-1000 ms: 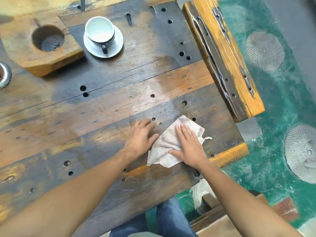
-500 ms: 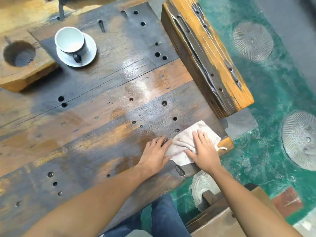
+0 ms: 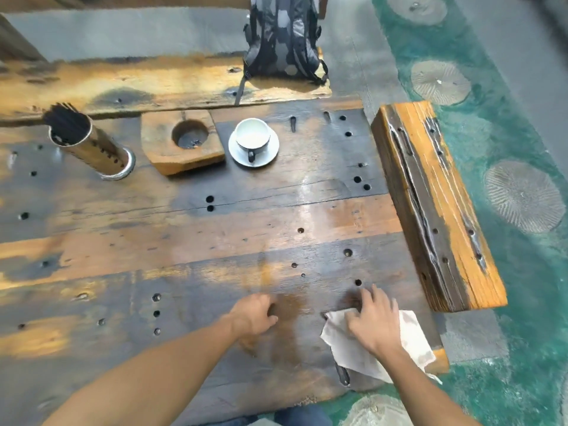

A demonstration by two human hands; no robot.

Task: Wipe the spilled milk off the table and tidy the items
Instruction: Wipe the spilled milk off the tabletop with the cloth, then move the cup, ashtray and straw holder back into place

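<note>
We look down at a big wooden table (image 3: 215, 229) with many small round holes in it. Our right hand (image 3: 373, 322) lies flat on a white cloth (image 3: 362, 355), with the fingers spread wide and pressing down. The cloth sits near the table's near right corner, and one end of it hangs a little over the edge. Our left hand (image 3: 253, 313) rests on the bare wood just beside the cloth, not touching it. Its fingers look curled in, but the hand is blurry, so we cannot tell if it is closed or only bent. It holds nothing that we can see.

Between the two hands the wood looks dark and shiny, maybe wet. A pale shiny patch runs up the middle of the table too.

Far from the hands, at the back of the table, a white cup (image 3: 253, 138) stands on a white saucer (image 3: 267, 155). Just left of it is a wooden block (image 3: 166, 155) with a round hole. Further left a metal tube (image 3: 101, 149) full of dark sticks stands up. A grey backpack (image 3: 284, 38) sits on a bench behind the table. A thick wooden beam (image 3: 436, 204) lies along the table's right side.
</note>
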